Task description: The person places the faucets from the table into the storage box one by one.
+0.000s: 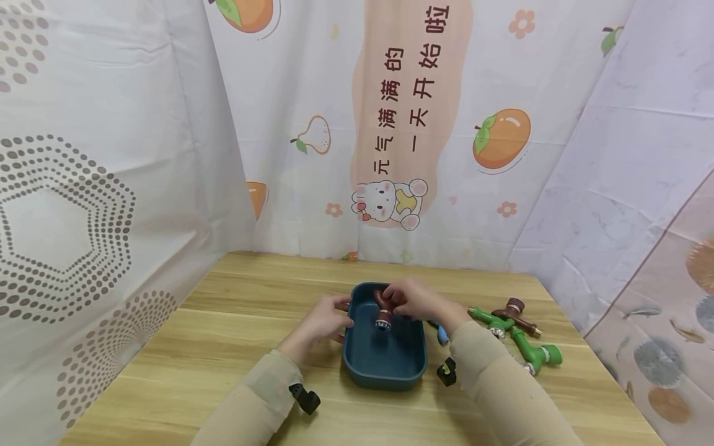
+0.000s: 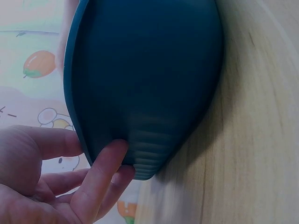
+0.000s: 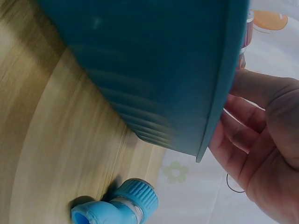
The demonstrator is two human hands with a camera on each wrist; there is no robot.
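A deep teal plastic bin sits on the table, seen from above in the head view. My left hand holds its left side; in the left wrist view fingers press the outer wall and another digit reaches over the rim. My right hand grips a dark brown toy faucet with a silvery ring at its lower end, above the bin's far part. In the right wrist view the bin's wall hides most of the faucet. A blue faucet lies just right of the bin.
To the right on the wooden table lie a green faucet, another green one and a brown one, close together. A printed curtain hangs behind the table, with more curtains at both sides.
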